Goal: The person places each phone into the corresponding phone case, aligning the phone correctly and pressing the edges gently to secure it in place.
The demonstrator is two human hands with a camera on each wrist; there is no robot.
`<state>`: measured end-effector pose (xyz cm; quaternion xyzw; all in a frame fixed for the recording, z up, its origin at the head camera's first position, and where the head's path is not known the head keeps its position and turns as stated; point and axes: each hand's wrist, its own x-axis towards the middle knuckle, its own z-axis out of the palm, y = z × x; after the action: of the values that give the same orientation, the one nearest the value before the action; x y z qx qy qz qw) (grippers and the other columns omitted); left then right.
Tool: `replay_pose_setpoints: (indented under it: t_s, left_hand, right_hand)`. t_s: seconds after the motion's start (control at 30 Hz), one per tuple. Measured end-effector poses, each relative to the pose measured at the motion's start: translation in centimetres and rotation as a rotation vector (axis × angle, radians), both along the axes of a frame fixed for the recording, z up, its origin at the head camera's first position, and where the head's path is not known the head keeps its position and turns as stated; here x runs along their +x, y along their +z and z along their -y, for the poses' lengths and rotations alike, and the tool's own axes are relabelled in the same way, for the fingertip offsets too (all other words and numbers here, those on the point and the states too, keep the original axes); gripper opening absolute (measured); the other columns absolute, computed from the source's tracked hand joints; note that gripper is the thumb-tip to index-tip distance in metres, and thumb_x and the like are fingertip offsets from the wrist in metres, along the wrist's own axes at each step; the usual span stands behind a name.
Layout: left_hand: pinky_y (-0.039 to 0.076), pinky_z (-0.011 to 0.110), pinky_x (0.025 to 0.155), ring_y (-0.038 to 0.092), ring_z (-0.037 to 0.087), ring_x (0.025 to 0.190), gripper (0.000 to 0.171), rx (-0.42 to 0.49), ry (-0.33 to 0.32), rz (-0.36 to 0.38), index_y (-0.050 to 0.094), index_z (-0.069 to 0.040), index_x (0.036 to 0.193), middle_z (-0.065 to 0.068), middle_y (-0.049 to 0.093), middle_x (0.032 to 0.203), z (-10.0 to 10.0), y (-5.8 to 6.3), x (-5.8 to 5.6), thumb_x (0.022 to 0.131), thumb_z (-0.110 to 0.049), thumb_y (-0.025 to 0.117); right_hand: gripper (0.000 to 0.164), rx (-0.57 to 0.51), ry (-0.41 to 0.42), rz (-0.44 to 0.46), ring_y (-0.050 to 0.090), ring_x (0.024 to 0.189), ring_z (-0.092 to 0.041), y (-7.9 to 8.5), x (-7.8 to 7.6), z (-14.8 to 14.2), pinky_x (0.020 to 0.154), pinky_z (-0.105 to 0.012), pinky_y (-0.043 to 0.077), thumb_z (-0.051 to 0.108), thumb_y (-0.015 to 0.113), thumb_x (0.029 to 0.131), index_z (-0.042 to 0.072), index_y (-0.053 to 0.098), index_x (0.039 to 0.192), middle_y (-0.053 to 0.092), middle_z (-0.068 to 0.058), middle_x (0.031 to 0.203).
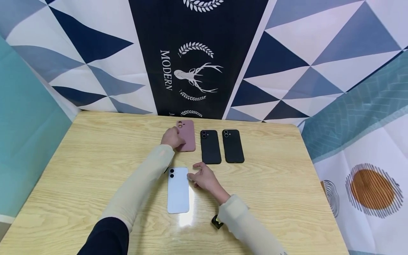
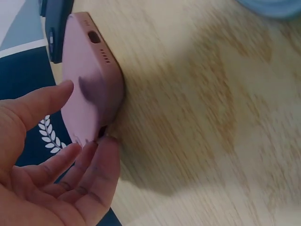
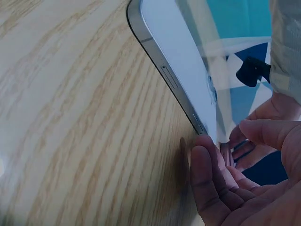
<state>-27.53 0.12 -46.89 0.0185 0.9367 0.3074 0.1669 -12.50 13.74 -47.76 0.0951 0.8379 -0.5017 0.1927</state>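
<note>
A pink phone case (image 1: 188, 136) lies face down at the table's back, camera cutouts at its far left. My left hand (image 1: 173, 137) is at its left side. In the left wrist view, the fingertips (image 2: 110, 141) meet the case's edge while the thumb (image 2: 66, 92) hovers close over its back. Nearer to me lies a white phone (image 1: 178, 191), back up, with two dark lenses. At its upper right edge is my right hand (image 1: 204, 177); in the right wrist view the index fingertip touches the phone's side, and the thumb (image 3: 251, 128) stands apart from it.
Two black phone cases (image 1: 210, 147) (image 1: 233, 146) lie side by side to the right of the pink one. A small black device (image 1: 217, 222) sits by my right cuff. Patterned cloth (image 1: 191, 71) hangs behind the wooden table (image 1: 274, 184).
</note>
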Motion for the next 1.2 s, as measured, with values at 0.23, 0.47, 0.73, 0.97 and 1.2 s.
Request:
replay_pose_setpoints:
  t_s: [0.23,0.47,0.73,0.97,1.2]
  left_hand:
    - [0.05,0.035,0.084,0.055,0.024,0.092,0.05,0.004,0.029,0.03,0.055,0.004,0.116,0.017,0.061,0.11,0.1,-0.6,-0.5,0.076,-0.02,0.075]
    - [0.049,0.031,0.071,0.052,0.021,0.079,0.037,0.004,0.057,0.035,0.061,0.003,0.102,0.015,0.063,0.098,0.5,-0.5,-0.6,0.074,-0.016,0.075]
    - [0.051,0.03,0.071,0.054,0.019,0.078,0.028,-0.008,0.069,0.049,0.064,0.002,0.098,0.015,0.066,0.099,1.1,-0.3,-0.5,0.078,-0.015,0.073]
    - [0.046,0.024,0.061,0.05,0.016,0.071,0.024,0.014,0.066,0.073,0.067,0.003,0.095,0.012,0.065,0.089,1.6,-0.1,-0.5,0.079,-0.014,0.073]
    - [0.049,0.023,0.064,0.057,0.019,0.082,0.029,0.063,0.084,0.1,0.065,0.002,0.106,0.016,0.066,0.106,2.1,-0.3,-0.7,0.081,-0.011,0.071]
  right_hand:
    - [0.051,-0.01,0.008,0.007,0.054,0.049,-0.012,-0.3,-0.1,0.5,0.048,-0.021,0.045,0.019,0.065,0.086,0.002,0.043,0.129,0.061,-0.006,0.065]
    - [0.06,0.004,0.014,0.021,0.047,0.046,-0.012,-0.6,-0.2,0.6,0.046,-0.022,0.042,0.02,0.065,0.086,0.004,0.037,0.136,0.053,0.0,0.057]
    - [0.064,0.033,0.033,0.019,0.048,0.046,-0.012,-0.8,-0.5,0.8,0.047,-0.023,0.044,0.021,0.068,0.084,0.008,0.037,0.138,0.052,0.0,0.057]
    - [0.062,0.101,0.064,-0.012,0.048,0.044,-0.011,-1.0,-0.5,1.0,0.048,-0.023,0.043,0.021,0.071,0.082,0.009,0.042,0.135,0.051,0.001,0.055]
    - [0.061,0.172,0.098,-0.055,0.047,0.058,-0.015,-0.9,-0.5,1.3,0.056,-0.025,0.041,0.022,0.074,0.079,0.007,0.047,0.132,0.052,-0.003,0.066]
